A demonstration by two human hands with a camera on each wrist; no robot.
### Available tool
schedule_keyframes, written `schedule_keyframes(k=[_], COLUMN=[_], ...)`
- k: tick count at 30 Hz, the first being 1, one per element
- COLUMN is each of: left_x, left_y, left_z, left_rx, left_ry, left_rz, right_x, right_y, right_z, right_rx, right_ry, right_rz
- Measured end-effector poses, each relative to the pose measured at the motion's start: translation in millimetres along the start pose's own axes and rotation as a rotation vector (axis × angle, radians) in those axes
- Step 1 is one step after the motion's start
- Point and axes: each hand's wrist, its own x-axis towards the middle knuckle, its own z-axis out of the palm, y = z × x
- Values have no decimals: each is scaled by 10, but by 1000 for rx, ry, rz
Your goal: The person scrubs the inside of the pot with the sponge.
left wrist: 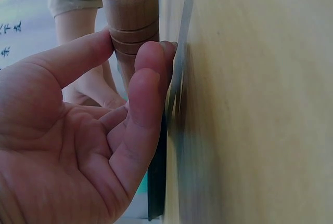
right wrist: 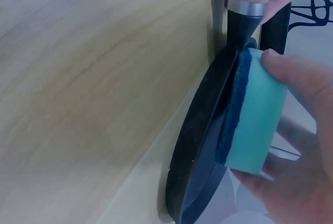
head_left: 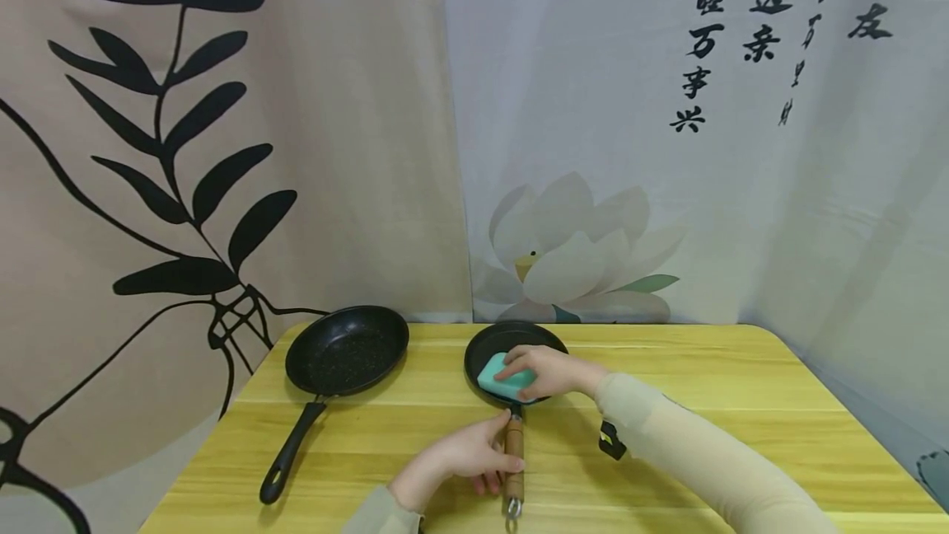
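A small black frying pan with a wooden handle lies on the table, its handle toward me. My left hand holds that handle between thumb and fingers. In the right wrist view, my right hand grips a turquoise sponge by its edges, thumb on one end and fingers at the other. The sponge's dark blue scouring side faces the pan's inner surface, and its near end meets the rim by the handle. From the head view, my right hand partly covers the sponge.
A larger black frying pan rests on the left of the yellow wood-grain table, its black handle pointing toward me. Behind the table's far edge hangs a printed curtain.
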Motion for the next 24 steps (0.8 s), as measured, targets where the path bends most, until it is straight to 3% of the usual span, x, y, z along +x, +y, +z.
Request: schedule_keyframes(k=[24], left_x=[-17], left_y=[12], left_z=[-2], left_rx=[7], left_ry=[13], left_rz=[-2], right_x=[165], right_y=[26], right_z=[21], right_rx=[-48], right_ry=[-66], right_rz=[56])
